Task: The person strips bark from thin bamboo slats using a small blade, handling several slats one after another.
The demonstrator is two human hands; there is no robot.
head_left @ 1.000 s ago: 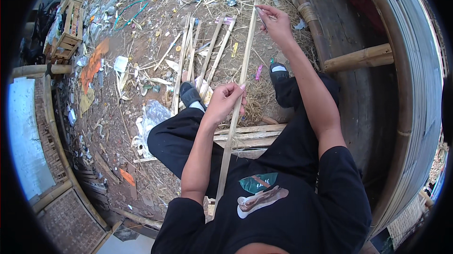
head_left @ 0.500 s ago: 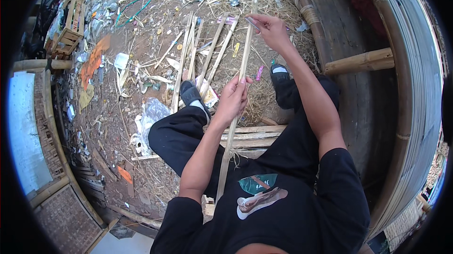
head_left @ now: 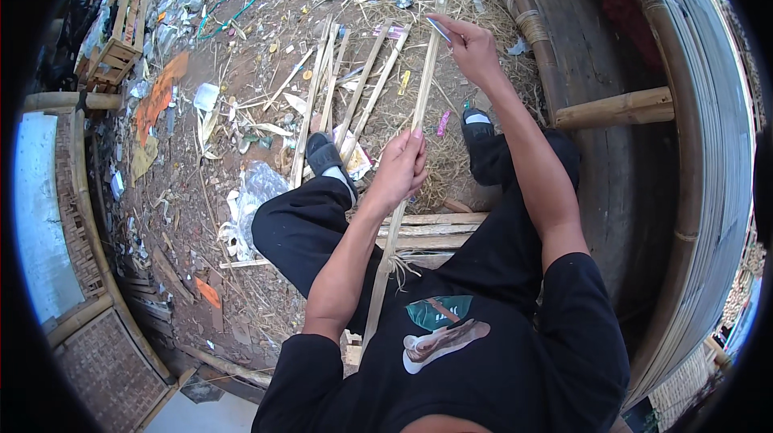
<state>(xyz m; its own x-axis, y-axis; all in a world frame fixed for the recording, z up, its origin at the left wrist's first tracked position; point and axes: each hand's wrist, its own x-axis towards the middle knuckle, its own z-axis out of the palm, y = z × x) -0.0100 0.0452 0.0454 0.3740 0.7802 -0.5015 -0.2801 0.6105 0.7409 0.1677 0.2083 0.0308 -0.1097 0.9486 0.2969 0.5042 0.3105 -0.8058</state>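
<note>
A long, pale wooden strip [head_left: 427, 87] slants between my knees, from beside my shirt out over the littered ground. My left hand [head_left: 400, 166] is closed around its middle, with the thumb lying along the top. Near the far end, my right hand [head_left: 473, 51] grips a small thin blade [head_left: 438, 28], its flat against the strip. Any handle is hidden by the fingers. Thin curled shavings [head_left: 400, 268] hang from the strip's lower part, close to my shirt.
Several more strips [head_left: 362, 83] lie on the ground beyond my left foot. Split wooden slats [head_left: 435, 228] sit between my legs. A bamboo-framed bench [head_left: 616, 103] flanks my right side. A clear plastic bag [head_left: 262, 191] lies left; a wooden crate [head_left: 121, 35] stands far left.
My right hand and the blade have shifted slightly right and away from me. The strip's far end has moved right and its near end left; the shavings near my shirt show more.
</note>
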